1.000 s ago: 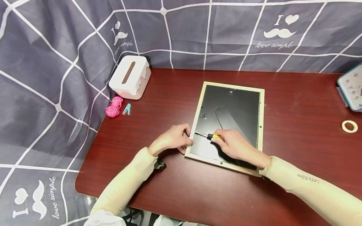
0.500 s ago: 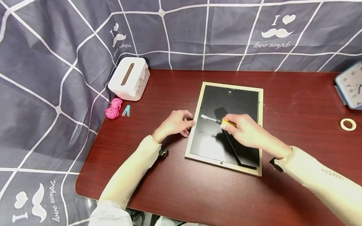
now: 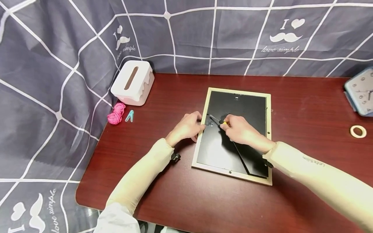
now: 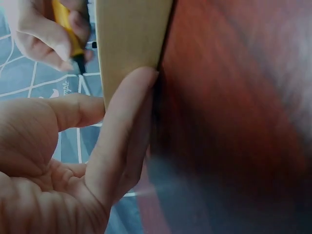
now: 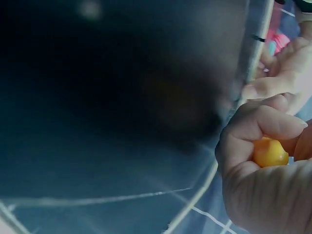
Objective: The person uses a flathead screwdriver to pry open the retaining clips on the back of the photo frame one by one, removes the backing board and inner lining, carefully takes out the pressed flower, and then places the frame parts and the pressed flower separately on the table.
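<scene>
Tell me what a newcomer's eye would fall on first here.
Probably the frame, black back up on the desk, with the right hand holding a yellow screwdriver over it and the left hand on its left edge. Then the pink yarn, by the white box at the desk's left.

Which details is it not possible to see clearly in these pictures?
Screwdriver handle: mostly covered by the right hand in the head view.
Screwdriver tip: too small in the head view to tell whether it touches the black panel.
Frame: its underside faces the table, hidden in the head view.
Clock: cut off by the head view's right edge.
Black panel's surface: dark and blurred in the right wrist view.
</scene>
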### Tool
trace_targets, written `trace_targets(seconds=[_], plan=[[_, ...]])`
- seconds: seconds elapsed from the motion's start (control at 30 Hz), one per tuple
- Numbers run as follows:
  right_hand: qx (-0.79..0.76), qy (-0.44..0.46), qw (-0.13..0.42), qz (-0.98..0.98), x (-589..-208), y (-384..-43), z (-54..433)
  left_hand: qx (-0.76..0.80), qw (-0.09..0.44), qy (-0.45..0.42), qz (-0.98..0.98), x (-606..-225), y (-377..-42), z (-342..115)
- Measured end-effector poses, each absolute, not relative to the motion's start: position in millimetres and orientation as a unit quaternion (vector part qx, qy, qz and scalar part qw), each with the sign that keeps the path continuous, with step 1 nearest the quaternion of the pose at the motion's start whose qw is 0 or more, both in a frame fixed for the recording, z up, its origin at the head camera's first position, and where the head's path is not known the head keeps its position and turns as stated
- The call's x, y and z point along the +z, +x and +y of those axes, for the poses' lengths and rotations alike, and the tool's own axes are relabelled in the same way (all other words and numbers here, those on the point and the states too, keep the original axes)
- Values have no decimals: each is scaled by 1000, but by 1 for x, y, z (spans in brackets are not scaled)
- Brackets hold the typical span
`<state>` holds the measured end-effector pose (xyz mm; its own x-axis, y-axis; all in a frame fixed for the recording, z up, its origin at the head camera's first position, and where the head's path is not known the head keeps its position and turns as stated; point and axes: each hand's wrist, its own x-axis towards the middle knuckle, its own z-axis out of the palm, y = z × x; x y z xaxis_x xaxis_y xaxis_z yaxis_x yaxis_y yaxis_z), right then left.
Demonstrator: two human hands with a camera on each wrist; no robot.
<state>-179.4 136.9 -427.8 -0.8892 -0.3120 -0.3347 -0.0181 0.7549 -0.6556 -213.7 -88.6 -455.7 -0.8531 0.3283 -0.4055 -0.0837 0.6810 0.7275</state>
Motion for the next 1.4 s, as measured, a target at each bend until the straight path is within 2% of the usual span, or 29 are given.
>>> trace_targets(seconds=[0.2,0.43,0.57,1.4], plan=[[-330,-86,221,914,-436,-181,131,411,272,58,868,-458,-207,-89],[-297,-123,144,936,-501,-198,141,435,281,55,854,-461,-205,-89],[-299,-125,127,937,-517,-201,146,436,285,56,852,-461,-206,-90],[-363,-96,136,917,-523,-199,155,413,289,67,861,-459,-211,-93]])
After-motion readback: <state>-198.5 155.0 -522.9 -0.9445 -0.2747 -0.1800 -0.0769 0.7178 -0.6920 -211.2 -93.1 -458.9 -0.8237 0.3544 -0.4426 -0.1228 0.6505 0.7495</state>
